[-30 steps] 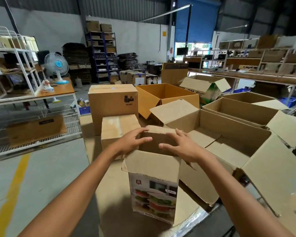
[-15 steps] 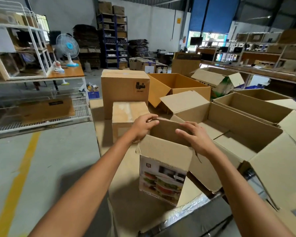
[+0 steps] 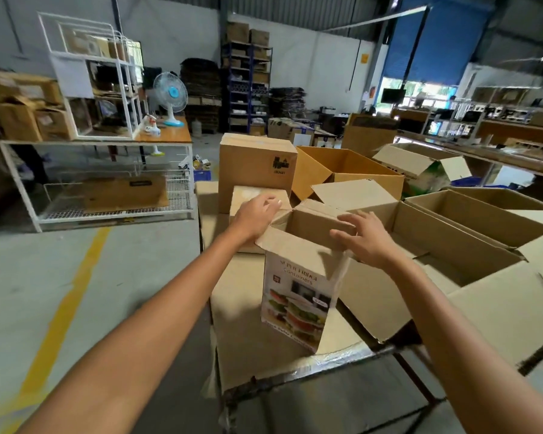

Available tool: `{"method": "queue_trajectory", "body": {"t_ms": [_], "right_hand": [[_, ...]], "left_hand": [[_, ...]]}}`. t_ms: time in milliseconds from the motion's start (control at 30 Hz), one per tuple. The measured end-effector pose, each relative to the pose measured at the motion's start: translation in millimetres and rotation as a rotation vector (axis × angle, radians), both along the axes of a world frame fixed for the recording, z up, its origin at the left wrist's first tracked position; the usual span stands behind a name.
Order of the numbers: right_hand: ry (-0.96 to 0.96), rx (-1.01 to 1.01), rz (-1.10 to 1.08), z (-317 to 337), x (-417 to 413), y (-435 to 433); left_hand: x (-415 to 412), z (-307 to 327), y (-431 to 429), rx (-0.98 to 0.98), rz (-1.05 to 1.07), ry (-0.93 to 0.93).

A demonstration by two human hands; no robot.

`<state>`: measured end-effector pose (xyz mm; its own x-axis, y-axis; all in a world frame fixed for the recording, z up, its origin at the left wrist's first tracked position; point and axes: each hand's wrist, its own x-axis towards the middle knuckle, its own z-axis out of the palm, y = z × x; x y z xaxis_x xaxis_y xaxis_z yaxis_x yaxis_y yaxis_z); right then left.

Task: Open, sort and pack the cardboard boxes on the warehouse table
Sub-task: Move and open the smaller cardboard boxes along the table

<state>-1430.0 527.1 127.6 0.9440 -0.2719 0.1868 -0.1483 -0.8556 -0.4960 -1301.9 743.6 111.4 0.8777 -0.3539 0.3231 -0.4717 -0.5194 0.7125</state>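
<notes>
Your left hand: released, resting on left flap of printed box | your right hand: released, fingers spread over it.

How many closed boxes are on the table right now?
2. A tall logo-marked box at the far left; a smaller box just in front of it, behind the left hand. Open boxes may hide more.

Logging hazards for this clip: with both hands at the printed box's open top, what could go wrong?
1. The tall printed cardboard containers box stands near the table's front edge; a push at its top from the left hand or right hand could tip it off.
2. Its flaps crowd the large open brown cardboard box beside it and might snag.
</notes>
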Motion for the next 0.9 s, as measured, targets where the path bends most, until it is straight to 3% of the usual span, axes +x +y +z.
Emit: {"method": "queue_trajectory", "body": {"t_ms": [167,333,567,700,900], "right_hand": [[-0.218,0.095,0.052,14,-46,51],[-0.424,0.304,0.192,-25,-85,107],[-0.371,0.444,0.275,-105,-100,198],[-0.264,0.476,0.282,-157,-104,244],[-0.05,0.406,0.219,-218,-71,319]], "left_hand": [[-58,8,50,-0.037,0.018,-0.142],[-117,-24,106,-0.089,0.119,-0.206],[-172,-114,176,-0.176,0.389,-0.135],[-183,-169,213,-0.014,0.372,-0.093],[-162,-233,300,0.034,0.347,0.034]]}}
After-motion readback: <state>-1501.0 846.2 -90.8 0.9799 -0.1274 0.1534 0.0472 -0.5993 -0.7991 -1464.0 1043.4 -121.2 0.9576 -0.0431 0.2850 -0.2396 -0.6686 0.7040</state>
